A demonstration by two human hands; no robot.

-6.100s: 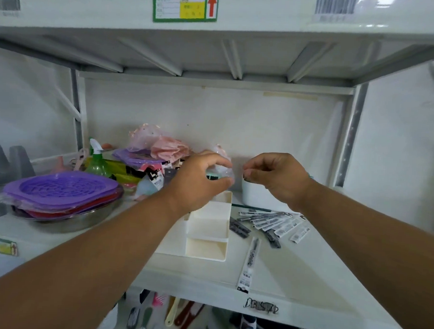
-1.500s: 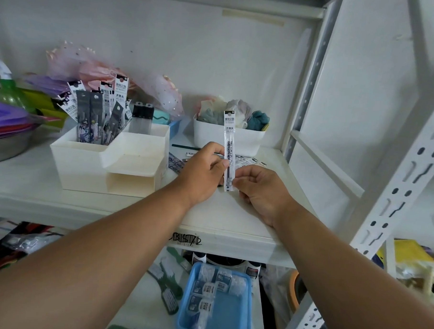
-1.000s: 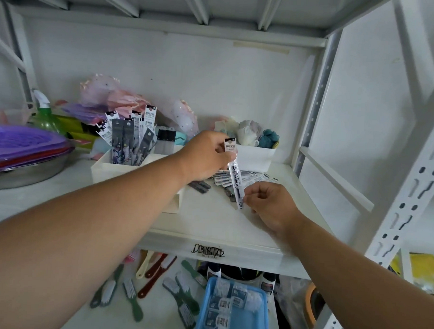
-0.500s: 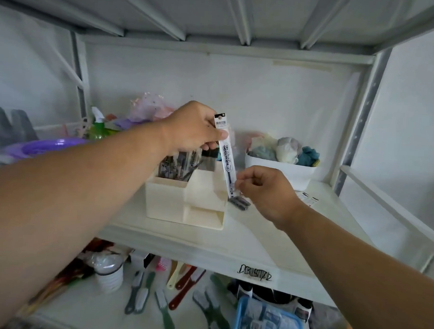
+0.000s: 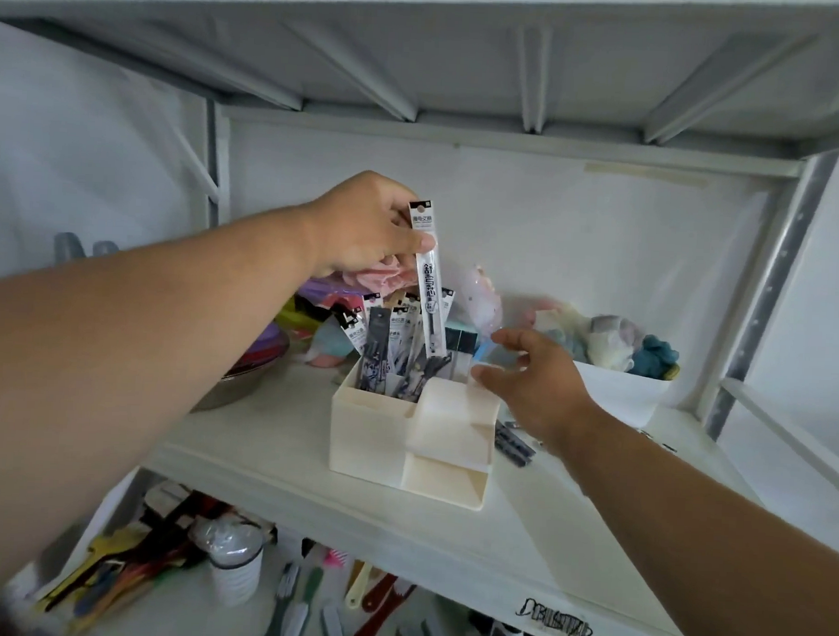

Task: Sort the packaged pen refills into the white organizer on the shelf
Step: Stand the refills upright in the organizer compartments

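My left hand [image 5: 366,224] pinches a long packaged pen refill [image 5: 428,282] near its top and holds it upright over the white organizer [image 5: 378,436], its lower end among several refill packs [image 5: 392,345] standing in the tall back compartment. My right hand [image 5: 530,380] hovers open at the organizer's right side, fingers spread, holding nothing. A few dark refill packs [image 5: 513,444] lie flat on the shelf [image 5: 267,450] to the right of the organizer, partly hidden by my right wrist.
A white bin [image 5: 621,394] of soft coloured items stands at the back right. Pink and purple wrapped goods [image 5: 376,277] and a metal bowl [image 5: 241,382] sit at the back left. Brushes [image 5: 299,601] lie on the lower shelf.
My left hand has carried the refill up and over the organizer's back compartment. My right hand has let go of its lower end and opened beside the organizer.
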